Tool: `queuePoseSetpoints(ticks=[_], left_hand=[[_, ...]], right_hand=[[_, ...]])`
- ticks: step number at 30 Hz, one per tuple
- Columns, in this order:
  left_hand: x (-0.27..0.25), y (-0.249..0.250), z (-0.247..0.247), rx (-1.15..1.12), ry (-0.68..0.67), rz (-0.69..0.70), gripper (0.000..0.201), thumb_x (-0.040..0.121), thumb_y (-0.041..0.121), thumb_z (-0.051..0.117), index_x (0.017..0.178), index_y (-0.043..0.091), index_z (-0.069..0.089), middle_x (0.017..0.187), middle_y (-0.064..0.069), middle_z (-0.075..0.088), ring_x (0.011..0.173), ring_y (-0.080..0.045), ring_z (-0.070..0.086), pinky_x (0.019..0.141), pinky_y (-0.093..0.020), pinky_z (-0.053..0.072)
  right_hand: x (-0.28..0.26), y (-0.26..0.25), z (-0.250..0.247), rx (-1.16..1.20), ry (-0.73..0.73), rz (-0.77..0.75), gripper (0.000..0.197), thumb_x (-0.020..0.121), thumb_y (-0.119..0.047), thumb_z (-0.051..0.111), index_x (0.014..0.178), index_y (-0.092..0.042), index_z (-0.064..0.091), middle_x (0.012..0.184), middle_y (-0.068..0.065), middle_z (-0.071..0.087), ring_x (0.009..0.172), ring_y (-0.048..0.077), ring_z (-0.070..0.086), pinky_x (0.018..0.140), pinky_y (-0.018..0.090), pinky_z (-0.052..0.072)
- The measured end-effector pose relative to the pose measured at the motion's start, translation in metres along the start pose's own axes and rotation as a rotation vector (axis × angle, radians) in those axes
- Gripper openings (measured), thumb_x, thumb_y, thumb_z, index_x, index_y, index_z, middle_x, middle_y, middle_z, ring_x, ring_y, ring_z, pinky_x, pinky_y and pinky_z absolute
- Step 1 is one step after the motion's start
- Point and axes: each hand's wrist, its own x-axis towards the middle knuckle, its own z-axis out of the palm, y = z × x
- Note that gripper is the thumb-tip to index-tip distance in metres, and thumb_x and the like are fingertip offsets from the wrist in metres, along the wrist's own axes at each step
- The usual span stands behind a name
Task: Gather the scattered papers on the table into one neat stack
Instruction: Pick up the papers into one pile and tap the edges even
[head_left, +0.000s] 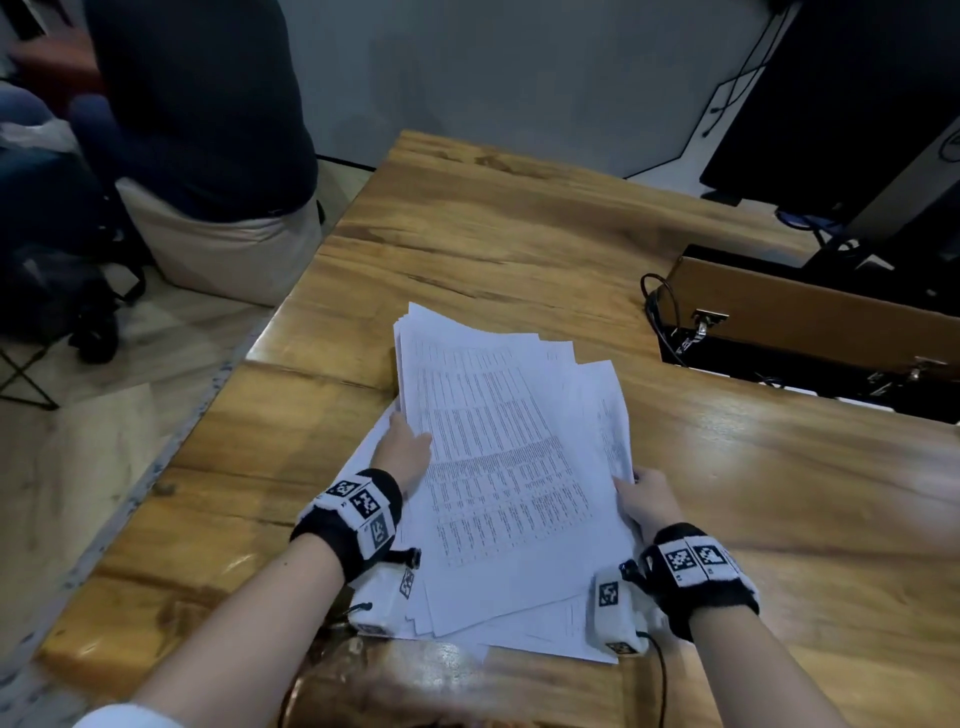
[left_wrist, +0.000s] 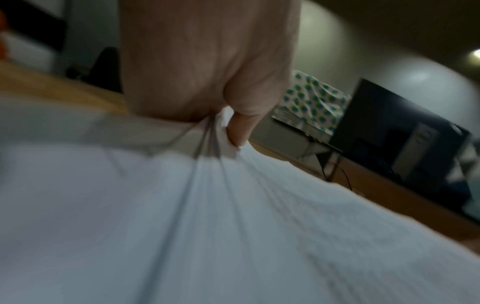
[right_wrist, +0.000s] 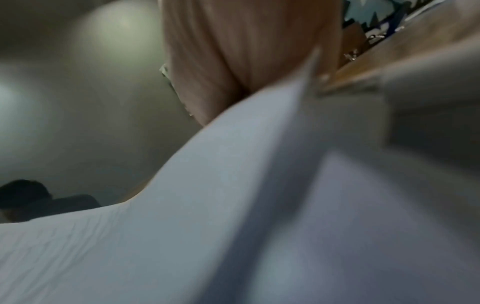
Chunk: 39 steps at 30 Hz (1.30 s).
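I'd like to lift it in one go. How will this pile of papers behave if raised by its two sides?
Probably floppy: the papers already bend where the left hand pinches them. Sheets lie fanned and uneven, so some may slide out. The right hand holds only the edge, so the middle would likely sag.

Matt white printed paper sheets (head_left: 498, 457) are lying between the fingers; beyond the fingertips, the glossy, grained wooden table (head_left: 519, 234) is gleaming.
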Motion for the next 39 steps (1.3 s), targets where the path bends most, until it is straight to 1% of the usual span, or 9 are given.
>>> queuePoseSetpoints(ticks=[4,8,11,15,21,25,31,37,39], left_hand=[[0.008,-0.001,-0.007,-0.134,-0.03,-0.019,0.055,0.096,0.018,0.04,0.146,0.018,0.018,0.142,-0.009,0.045,0.121,-0.034,0.051,0.101,-0.048,0.045],[0.012,-0.006,-0.008,-0.043,-0.08,0.021,0.056,0.092,0.022,0.043,0.145,0.024,0.023,0.143,-0.008,0.042,0.128,-0.031,0.043,0.109,-0.049,0.036],[0.011,-0.007,-0.012,0.374,0.116,0.016,0.049,0.09,0.031,0.044,0.137,0.025,0.035,0.141,-0.01,0.029,0.133,-0.032,0.025,0.113,-0.047,0.017],[0.008,-0.011,-0.024,0.511,0.085,0.07,0.045,0.09,0.04,0.044,0.132,0.027,0.038,0.14,-0.009,0.027,0.131,-0.031,0.025,0.109,-0.046,0.022],[0.009,-0.006,-0.016,0.073,-0.106,0.112,0.058,0.095,0.024,0.039,0.146,0.034,0.012,0.139,-0.004,0.047,0.114,-0.029,0.054,0.096,-0.041,0.047],[0.009,-0.004,-0.017,-0.285,-0.091,-0.006,0.07,0.092,0.018,0.051,0.145,0.028,0.005,0.135,-0.006,0.047,0.112,-0.031,0.055,0.099,-0.046,0.046],[-0.011,-0.012,-0.034,-0.308,-0.277,0.016,0.054,0.086,0.0,0.057,0.137,0.009,0.041,0.139,-0.013,0.051,0.124,-0.027,0.051,0.098,-0.037,0.042],[-0.028,0.032,-0.054,-0.511,-0.172,0.366,0.052,0.08,-0.003,0.063,0.129,0.002,0.047,0.122,-0.012,0.063,0.107,-0.02,0.065,0.09,-0.037,0.055],[-0.033,0.053,-0.059,-0.579,-0.112,0.443,0.04,0.079,-0.001,0.064,0.117,0.006,0.054,0.11,-0.005,0.067,0.091,-0.008,0.071,0.078,-0.025,0.058]], right_hand=[[-0.016,-0.005,0.014,0.138,-0.068,0.014,0.029,0.093,-0.022,0.053,0.104,0.005,0.061,0.087,0.014,0.066,0.079,0.028,0.063,0.067,0.034,0.052],[-0.022,-0.011,0.015,0.226,-0.12,0.027,0.052,0.098,-0.05,0.023,0.107,-0.01,0.055,0.101,0.011,0.06,0.097,0.027,0.056,0.083,0.032,0.043],[-0.017,-0.01,0.01,0.206,-0.065,-0.025,0.045,0.093,-0.047,0.043,0.108,-0.007,0.055,0.101,0.007,0.063,0.095,0.027,0.059,0.085,0.037,0.047],[-0.011,-0.009,0.008,0.124,0.013,-0.061,0.037,0.084,-0.023,0.064,0.112,-0.001,0.053,0.108,0.015,0.065,0.095,0.031,0.063,0.084,0.041,0.053],[-0.021,-0.011,0.025,0.231,-0.149,-0.033,0.048,0.081,-0.033,0.07,0.112,0.001,0.061,0.1,0.016,0.071,0.088,0.03,0.068,0.077,0.037,0.054],[-0.028,-0.014,0.032,0.283,-0.221,-0.026,0.044,0.079,-0.016,0.073,0.117,0.002,0.059,0.092,0.011,0.07,0.082,0.026,0.068,0.07,0.035,0.055],[-0.039,-0.018,0.021,0.461,-0.305,-0.082,0.04,0.082,-0.001,0.067,0.12,0.001,0.056,0.095,0.013,0.07,0.079,0.025,0.07,0.06,0.034,0.057],[-0.049,-0.057,-0.013,0.595,-0.205,-0.421,0.021,0.08,0.004,0.065,0.096,-0.009,0.063,0.09,0.006,0.074,0.072,0.009,0.073,0.065,0.027,0.061],[-0.05,-0.076,-0.023,0.59,-0.126,-0.548,0.023,0.077,0.005,0.067,0.09,-0.014,0.064,0.091,0.001,0.07,0.07,0.001,0.071,0.072,0.023,0.059]])
